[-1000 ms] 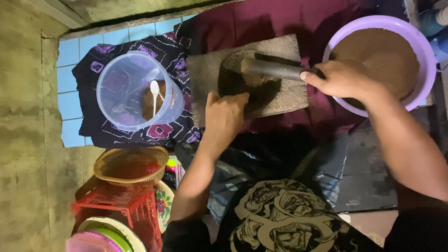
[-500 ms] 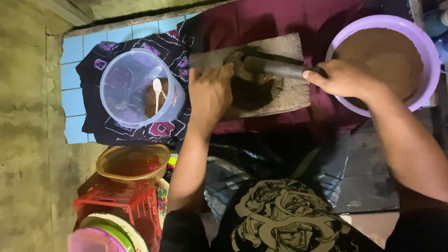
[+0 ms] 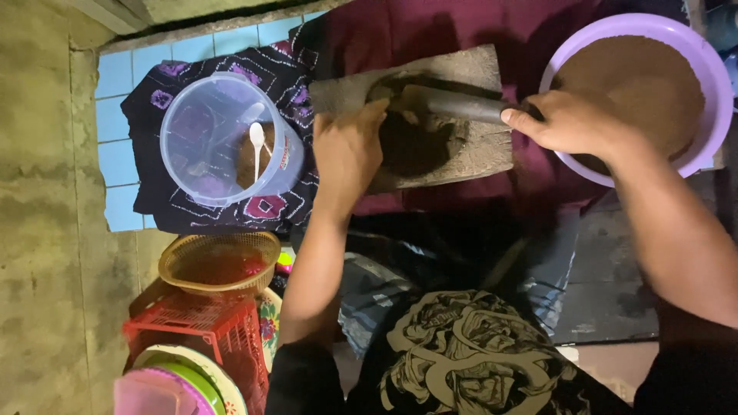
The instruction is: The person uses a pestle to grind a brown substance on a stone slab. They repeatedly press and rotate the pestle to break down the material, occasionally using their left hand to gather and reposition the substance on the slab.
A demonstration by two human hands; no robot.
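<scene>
I kneel over a flat grinding stone (image 3: 461, 154) that lies on a dark red cloth (image 3: 492, 38). My right hand (image 3: 569, 123) is closed around one end of a dark stone roller (image 3: 453, 104), which lies across a mound of dark brown paste (image 3: 415, 142) in the middle of the stone. My left hand (image 3: 350, 150) rests flat and open at the near edge of the paste, fingers together, touching the roller's other end.

As I judge it, paste could be pushed off the stone's edge onto the cloth if the roller runs too far, and my left fingers sit close enough to be pinched under it.

A purple basin (image 3: 711, 84) just beyond my right hand holds brown powder or paste, nearly to the rim. A clear plastic tub (image 3: 200, 154) on a patterned black cloth holds a little brown matter and a white spoon (image 3: 256, 138). Nearer me, a woven basket (image 3: 219, 261) sits on a red crate (image 3: 207, 327); I cannot tell its contents.
</scene>
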